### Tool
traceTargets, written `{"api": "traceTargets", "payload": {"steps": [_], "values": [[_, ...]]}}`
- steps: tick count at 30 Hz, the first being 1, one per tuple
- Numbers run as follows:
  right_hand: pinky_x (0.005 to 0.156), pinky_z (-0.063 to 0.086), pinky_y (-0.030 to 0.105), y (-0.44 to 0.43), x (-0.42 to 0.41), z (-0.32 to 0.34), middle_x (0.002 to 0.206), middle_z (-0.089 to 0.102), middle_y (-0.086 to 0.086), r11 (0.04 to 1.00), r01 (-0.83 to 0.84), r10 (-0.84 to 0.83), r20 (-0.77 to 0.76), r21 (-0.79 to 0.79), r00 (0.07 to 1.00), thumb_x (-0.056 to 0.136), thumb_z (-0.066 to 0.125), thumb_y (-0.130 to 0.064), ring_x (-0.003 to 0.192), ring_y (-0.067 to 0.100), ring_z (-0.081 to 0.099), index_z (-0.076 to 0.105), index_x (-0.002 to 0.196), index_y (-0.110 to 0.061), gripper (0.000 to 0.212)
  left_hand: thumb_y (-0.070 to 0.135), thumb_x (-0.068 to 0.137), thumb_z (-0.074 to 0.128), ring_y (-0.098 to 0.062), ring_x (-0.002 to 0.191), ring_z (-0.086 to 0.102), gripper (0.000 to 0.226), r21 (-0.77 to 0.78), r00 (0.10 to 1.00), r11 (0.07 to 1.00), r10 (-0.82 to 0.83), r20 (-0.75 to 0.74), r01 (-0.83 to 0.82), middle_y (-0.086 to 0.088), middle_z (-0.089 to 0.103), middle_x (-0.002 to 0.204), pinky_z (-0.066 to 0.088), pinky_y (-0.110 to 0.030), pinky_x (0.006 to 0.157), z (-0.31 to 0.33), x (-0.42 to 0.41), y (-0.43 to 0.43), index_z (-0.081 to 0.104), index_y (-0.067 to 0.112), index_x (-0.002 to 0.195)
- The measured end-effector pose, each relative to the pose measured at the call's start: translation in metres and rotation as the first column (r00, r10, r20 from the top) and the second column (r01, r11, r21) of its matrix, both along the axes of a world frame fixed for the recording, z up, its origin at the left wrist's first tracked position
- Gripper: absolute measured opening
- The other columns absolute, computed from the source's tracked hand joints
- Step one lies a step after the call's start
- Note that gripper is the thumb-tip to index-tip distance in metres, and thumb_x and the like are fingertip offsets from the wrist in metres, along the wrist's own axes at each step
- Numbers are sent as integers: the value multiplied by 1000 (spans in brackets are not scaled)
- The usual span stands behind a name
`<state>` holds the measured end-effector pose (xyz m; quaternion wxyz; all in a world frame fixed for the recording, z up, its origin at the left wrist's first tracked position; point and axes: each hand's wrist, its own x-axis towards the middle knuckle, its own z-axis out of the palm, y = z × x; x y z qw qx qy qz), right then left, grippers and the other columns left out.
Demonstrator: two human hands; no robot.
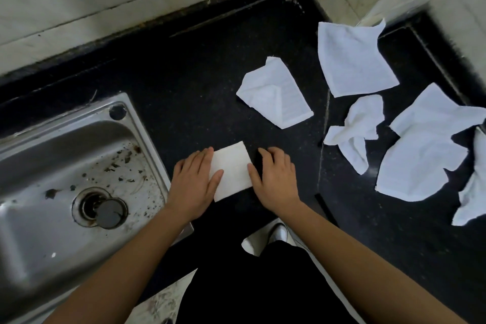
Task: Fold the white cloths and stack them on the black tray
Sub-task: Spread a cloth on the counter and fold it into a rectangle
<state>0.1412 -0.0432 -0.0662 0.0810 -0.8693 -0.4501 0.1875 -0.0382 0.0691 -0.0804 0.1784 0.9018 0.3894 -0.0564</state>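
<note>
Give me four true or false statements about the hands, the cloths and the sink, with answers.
1. The left hand and right hand both touch the folded cloth. True.
2. The sink lies right of the hands. False: it is on their left.
3. Loose cloths lie unfolded on the counter, right of the hands. True.
4. A cloth lies in the sink. False: the basin holds only dark specks and a drain plug.

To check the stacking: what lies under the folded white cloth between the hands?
Around the folded cloth only black surface shows; counter or tray, I cannot tell. The left hand and right hand rest at its side edges, hiding what lies beneath them.
</note>
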Motion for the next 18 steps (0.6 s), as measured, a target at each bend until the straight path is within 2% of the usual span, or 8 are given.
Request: {"api": "traceTargets", "payload": {"steps": [3, 5, 7, 10, 12, 14, 16, 18], "values": [[91, 47, 39, -5, -5, 6, 126, 51, 7, 990, 119, -127, -114, -71, 985, 95, 56, -45, 111, 26, 54, 57, 131, -16, 45, 47, 98, 41, -28, 114, 58, 59, 115, 998, 992, 56, 35, -60, -12, 62, 127, 41, -48, 100, 8, 4, 1, 45, 9, 143], [83, 47, 34, -3, -5, 10, 123, 50, 4, 974, 191, -214, -205, -125, 955, 94, 58, -44, 107, 22, 56, 60, 125, -20, 39, 36, 96, 52, -30, 116, 56, 56, 131, 999, 991, 15, 52, -21, -14, 60, 127, 38, -51, 102, 12, 12, 7, 44, 7, 143], [75, 42, 29, 1, -4, 13, 121, 50, 1, 954, 255, -291, -293, -157, 911, 94, 59, -41, 102, 19, 57, 63, 118, -23, 30, 25, 94, 54, -30, 134, 41, 62, 73, 996, 994, -89, 28, 86, -16, 45, 144, 31, -51, 110, 19, 29, 20, 33, 10, 150], [76, 47, 30, 2, -3, 12, 118, 52, 0, 950, 270, -308, -350, -154, 884, 93, 61, -38, 100, 18, 59, 65, 111, -25, 22, 17, 96, 46, -33, 151, 1, 69, 20, 931, 934, -352, -99, 356, -18, 3, 163, 15, -53, 118, 21, 61, 40, 14, 23, 157], [81, 51, 33, 1, -3, 10, 116, 54, 0, 957, 256, -288, -365, -136, 885, 94, 61, -37, 97, 18, 59, 65, 110, -24, 21, 14, 96, 44, -33, 151, -10, 64, 16, 825, 842, -525, -210, 540, -17, -6, 164, 9, -55, 120, 23, 77, 50, 21, 26, 154], [83, 52, 35, -1, -4, 12, 113, 55, 0, 963, 251, -268, -404, -95, 875, 95, 60, -36, 93, 17, 60, 63, 109, -23, 19, 13, 94, 44, -32, 151, -8, 49, 27, 724, 751, -626, -290, 660, -16, 2, 164, 8, -56, 120, 28, 85, 58, 40, 20, 143], [82, 53, 36, -4, -5, 13, 108, 58, -2, 958, 285, -270, -466, -41, 842, 96, 60, -34, 88, 14, 60, 59, 105, -24, 14, 11, 92, 46, -30, 152, 3, 37, 46, 655, 674, -696, -296, 737, -11, 22, 160, 9, -55, 120, 34, 89, 64, 51, 18, 128], [79, 52, 37, -8, -6, 14, 98, 62, -5, 932, 363, -300, -564, 0, 769, 98, 58, -33, 84, 11, 60, 55, 101, -25, 9, 10, 87, 50, -25, 143, 28, 25, -4, 688, 701, -701, -187, 713, -4, 51, 137, 16, -49, 119, 37, 87, 68, 55, 22, 109]]}}
